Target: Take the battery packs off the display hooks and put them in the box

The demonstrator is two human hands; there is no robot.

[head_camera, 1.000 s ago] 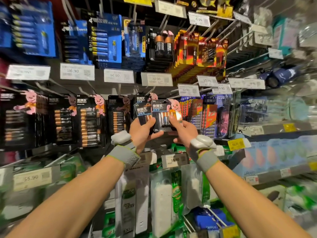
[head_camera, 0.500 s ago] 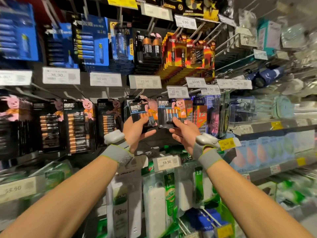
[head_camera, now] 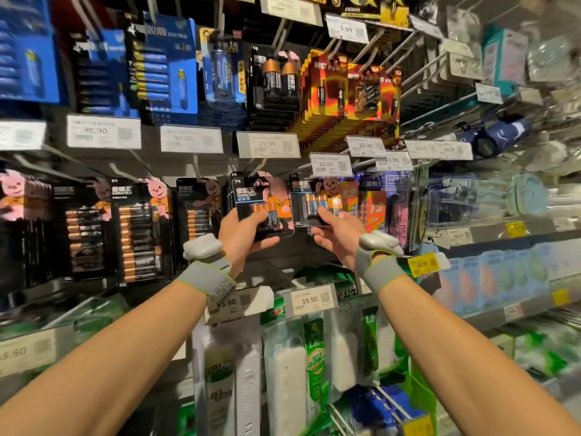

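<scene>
A shop display wall point(head_camera: 176, 163) fills the view, hung thick with carded batteries on wire hooks point(head_camera: 418, 70), with white price labels strung along the rails. Take the 59.90 price tag point(head_camera: 309, 299), low in the middle, as the marker.

Above it and a little to the left, the left hand point(head_camera: 242, 236) holds the left battery pack point(head_camera: 261, 202), a black card with a pink rabbit. The thumb lies across the front and the fingers curl underneath. More cards of the same kind sit stacked right behind it.

Above the tag and slightly to the right, the right hand point(head_camera: 338, 234) pinches the right battery pack point(head_camera: 314, 199) by its lower edge, thumb on the front. The two packs are side by side, close but apart.

Both cards reach up to the hook ends, and I cannot tell whether either is off its hook. Each wrist wears a grey band point(head_camera: 207, 278) with a white device on top.

Far left of the tag hang bigger black packs point(head_camera: 141, 231). High above it are red-and-yellow packs point(head_camera: 345, 89), and directly below it are bagged white power strips point(head_camera: 286, 382).
</scene>
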